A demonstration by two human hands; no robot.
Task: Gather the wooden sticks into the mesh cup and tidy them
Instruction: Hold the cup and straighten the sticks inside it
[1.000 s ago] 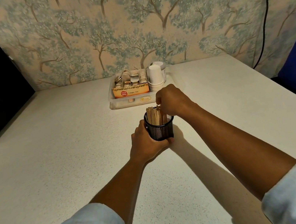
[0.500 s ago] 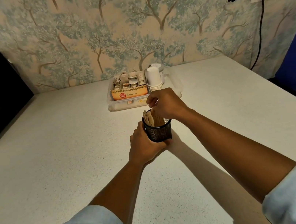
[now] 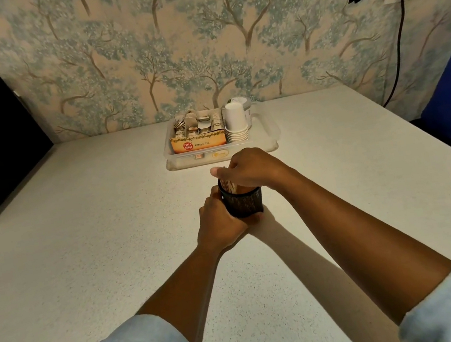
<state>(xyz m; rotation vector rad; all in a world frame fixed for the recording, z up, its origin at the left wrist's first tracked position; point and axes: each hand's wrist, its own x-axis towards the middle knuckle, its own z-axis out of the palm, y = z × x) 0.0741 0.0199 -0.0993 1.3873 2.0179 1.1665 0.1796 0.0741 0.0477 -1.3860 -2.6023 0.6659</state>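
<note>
The mesh cup (image 3: 243,204) stands on the worktop (image 3: 86,265), tilted slightly, just in front of a clear tray (image 3: 268,141). The left hand (image 3: 220,224) grips the cup's lower side, fingers curled round it. The right hand (image 3: 250,168) sits over the rim, fingers bunched on the tops of the sticks (image 3: 228,185), which stand inside the cup.

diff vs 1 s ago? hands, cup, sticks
The right hand has slid left across the top of the wooden sticks, now covering most of them with its fingers curled over their tips; fewer sticks show. The left hand still grips the mesh cup, which stays standing on the table. The tray behind is untouched.
</note>
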